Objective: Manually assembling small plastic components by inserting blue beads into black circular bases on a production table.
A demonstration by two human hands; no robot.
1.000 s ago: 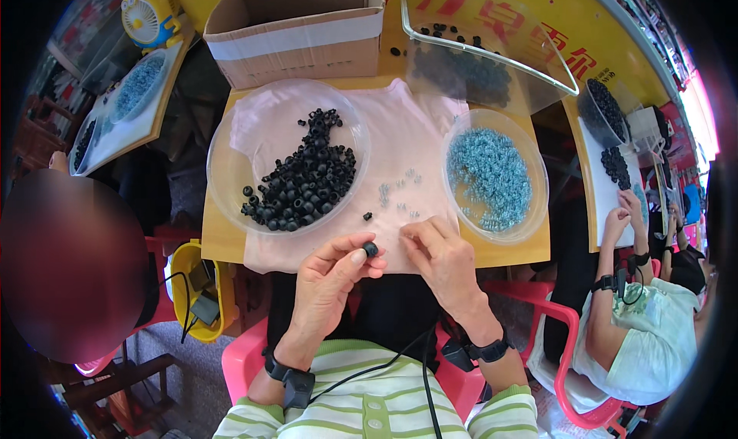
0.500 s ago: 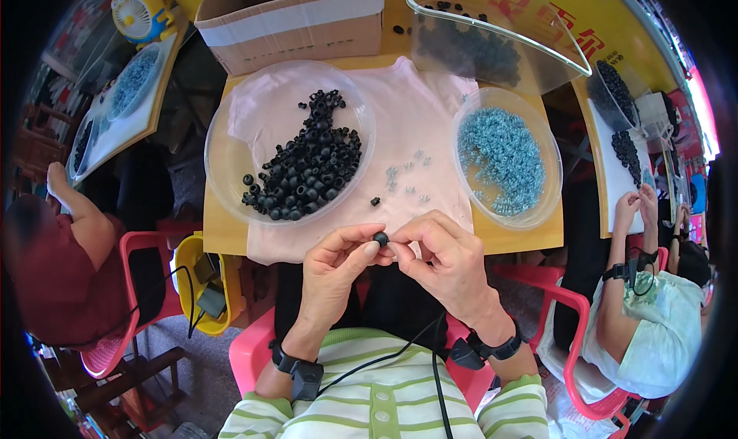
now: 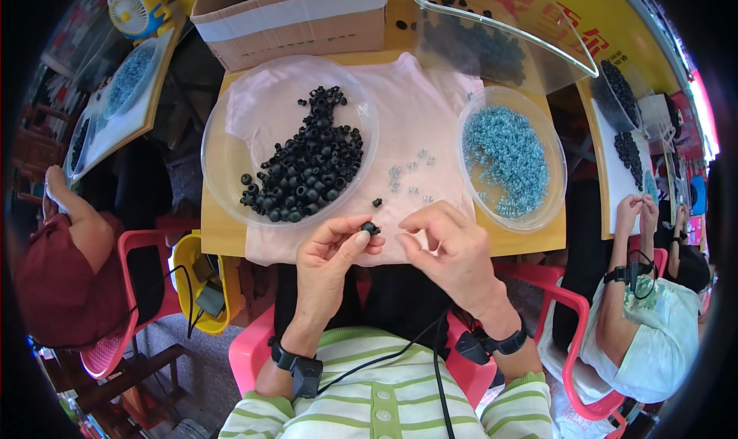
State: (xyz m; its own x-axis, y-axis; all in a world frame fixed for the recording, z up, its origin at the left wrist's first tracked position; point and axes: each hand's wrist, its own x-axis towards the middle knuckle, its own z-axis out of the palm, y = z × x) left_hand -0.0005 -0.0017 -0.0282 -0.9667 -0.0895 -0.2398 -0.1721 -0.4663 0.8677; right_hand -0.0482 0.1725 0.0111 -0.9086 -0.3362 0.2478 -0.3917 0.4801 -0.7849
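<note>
My left hand (image 3: 326,264) pinches a small black ball-shaped cord lock (image 3: 370,228) between thumb and forefinger, just off the table's near edge. To its right, my right hand (image 3: 455,256) hovers with thumb and forefinger a little apart and nothing visible between them. On the pink cloth (image 3: 265,243) beyond the hands lie one loose black piece (image 3: 377,202) and several tiny clear springs (image 3: 395,176). A round clear tub (image 3: 214,158) at the left holds a heap of black cord lock parts (image 3: 311,174). A smaller clear tub (image 3: 560,179) at the right holds bluish metal springs (image 3: 503,158).
A cardboard box (image 3: 296,24) and a clear bin (image 3: 500,25) of black parts stand at the back. A yellow bucket (image 3: 201,274) hangs low at the left. Other people (image 3: 65,277) sit at tables on both sides. Cables run from my wrist bands (image 3: 306,370).
My right hand has drawn away to the right from the cord lock, its fingers parting. The left hand keeps the cord lock and has shifted slightly left.
</note>
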